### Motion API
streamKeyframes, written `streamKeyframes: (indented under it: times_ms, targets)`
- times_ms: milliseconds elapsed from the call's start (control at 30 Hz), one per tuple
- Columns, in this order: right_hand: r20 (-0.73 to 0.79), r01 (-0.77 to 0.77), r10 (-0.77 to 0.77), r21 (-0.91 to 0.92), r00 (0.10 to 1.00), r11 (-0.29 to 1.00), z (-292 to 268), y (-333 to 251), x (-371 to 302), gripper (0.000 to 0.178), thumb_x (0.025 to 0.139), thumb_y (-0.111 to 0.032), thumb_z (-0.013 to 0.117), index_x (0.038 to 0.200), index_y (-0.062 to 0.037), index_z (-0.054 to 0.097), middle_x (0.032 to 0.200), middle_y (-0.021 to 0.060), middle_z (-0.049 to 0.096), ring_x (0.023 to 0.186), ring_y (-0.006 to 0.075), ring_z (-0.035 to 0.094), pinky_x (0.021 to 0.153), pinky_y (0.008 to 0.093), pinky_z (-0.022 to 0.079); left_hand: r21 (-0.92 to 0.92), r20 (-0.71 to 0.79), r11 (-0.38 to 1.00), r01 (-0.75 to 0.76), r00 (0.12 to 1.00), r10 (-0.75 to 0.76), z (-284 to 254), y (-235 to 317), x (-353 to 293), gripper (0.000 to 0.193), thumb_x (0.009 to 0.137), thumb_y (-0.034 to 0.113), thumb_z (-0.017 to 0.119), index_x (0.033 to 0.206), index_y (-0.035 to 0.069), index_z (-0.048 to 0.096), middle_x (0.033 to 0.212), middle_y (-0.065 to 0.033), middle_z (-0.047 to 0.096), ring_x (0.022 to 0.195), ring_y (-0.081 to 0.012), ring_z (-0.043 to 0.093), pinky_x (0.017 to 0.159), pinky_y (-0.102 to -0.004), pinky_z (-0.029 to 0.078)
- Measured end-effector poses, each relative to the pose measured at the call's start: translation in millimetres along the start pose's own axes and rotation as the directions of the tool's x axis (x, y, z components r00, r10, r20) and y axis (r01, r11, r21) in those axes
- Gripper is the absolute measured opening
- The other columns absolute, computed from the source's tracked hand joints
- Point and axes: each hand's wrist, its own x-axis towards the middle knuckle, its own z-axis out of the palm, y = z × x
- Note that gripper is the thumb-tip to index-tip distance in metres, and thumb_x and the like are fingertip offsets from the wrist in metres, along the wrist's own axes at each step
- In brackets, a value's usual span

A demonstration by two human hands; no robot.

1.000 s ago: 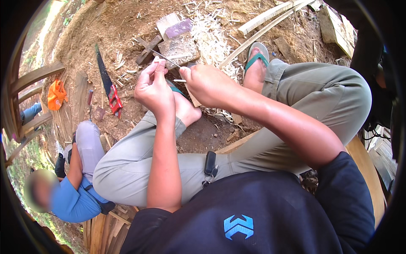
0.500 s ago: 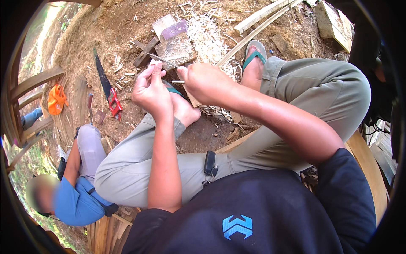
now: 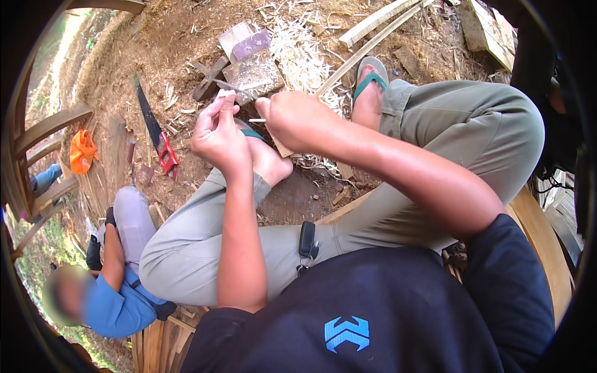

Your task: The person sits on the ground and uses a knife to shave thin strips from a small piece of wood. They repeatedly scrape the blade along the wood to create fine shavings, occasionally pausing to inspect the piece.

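My right hand (image 3: 292,121) is closed in a fist around a tool with a slim grey metal blade (image 3: 239,89); its handle is hidden in the fist. The blade points to the far left, passing just beyond my left fingertips. A short pale stick end (image 3: 257,120) also juts from the left side of that fist. Beside it, my left hand (image 3: 219,133) is raised with thumb and fingers pinched together. A small whitish bit (image 3: 227,94) shows at those fingertips, too small to name. Both hands are above my left foot (image 3: 270,163).
Wooden blocks (image 3: 252,73) and pale shavings (image 3: 298,53) lie ahead. A red-handled handsaw (image 3: 155,127) and an orange cloth item (image 3: 83,151) are at left. Long wood strips (image 3: 379,25) lie far right. A person in blue (image 3: 118,304) sits at left. A key fob (image 3: 307,239) hangs by my lap.
The whole view has shifted slightly. My hands keep nearly the same pose, and the blade looks a little more blurred. The seated person at left has moved an arm slightly.
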Motion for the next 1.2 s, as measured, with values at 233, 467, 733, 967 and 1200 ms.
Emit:
streamKeyframes:
  times_ms: [233,467,733,967,1200]
  targets:
    - [0.035,-0.157,0.155,0.072,0.987,0.985,7,6,3,0.043,0.102,-0.023,0.038,0.085,0.0069,0.064,0.076,0.0269,0.065,0.073,0.0457,0.065,0.067,0.0531,0.053,-0.031,-0.022,0.999,-0.016,1.0,0.015,1,1,-2,0.01,0.085,0.003,0.074,0.089,-0.004,0.07,0.081,-0.009,0.071,0.067,-0.0097,0.065,0.049,-0.0205,0.043]
    - [0.029,-0.066,0.064,0.07,0.998,0.995,3,-1,2,0.04,0.102,-0.022,0.038,0.092,0.0079,0.064,0.078,0.0285,0.065,0.076,0.0466,0.065,0.069,0.054,0.052,-0.022,-0.005,1.0,-0.021,1.0,0.021,2,0,0,0.01,0.085,0.003,0.074,0.089,-0.004,0.07,0.081,-0.0091,0.071,0.067,-0.0095,0.065,0.049,-0.0207,0.044]
    - [0.077,-0.201,0.194,0.102,0.978,0.974,3,5,2,0.039,0.1,-0.021,0.041,0.087,0.0092,0.062,0.075,0.0276,0.064,0.073,0.0464,0.065,0.067,0.0553,0.051,-0.001,0.017,1.0,-0.021,1.0,0.021,0,-5,-2,0.017,0.086,0.006,0.075,0.097,-0.005,0.068,0.084,-0.0092,0.071,0.067,-0.0082,0.063,0.048,-0.019,0.042]
    - [0.034,-0.084,0.082,0.053,0.996,0.995,3,3,1,0.036,0.1,-0.019,0.04,0.089,0.0076,0.063,0.076,0.0272,0.065,0.073,0.046,0.065,0.066,0.0547,0.052,-0.018,-0.014,1.0,-0.02,1.0,0.02,3,1,-4,0.011,0.085,0.005,0.075,0.091,-0.003,0.07,0.081,-0.0092,0.072,0.067,-0.0096,0.065,0.051,-0.0213,0.045]
    - [0.022,-0.113,0.111,0.065,0.994,0.991,14,17,6,0.036,0.099,-0.017,0.041,0.088,0.0093,0.062,0.075,0.0296,0.063,0.074,0.0474,0.065,0.067,0.0546,0.052,-0.013,0.002,1.0,-0.007,1.0,0.007,3,5,-4,0.01,0.086,0.005,0.074,0.089,-0.002,0.069,0.081,-0.0086,0.071,0.07,-0.0104,0.066,0.051,-0.0215,0.047]
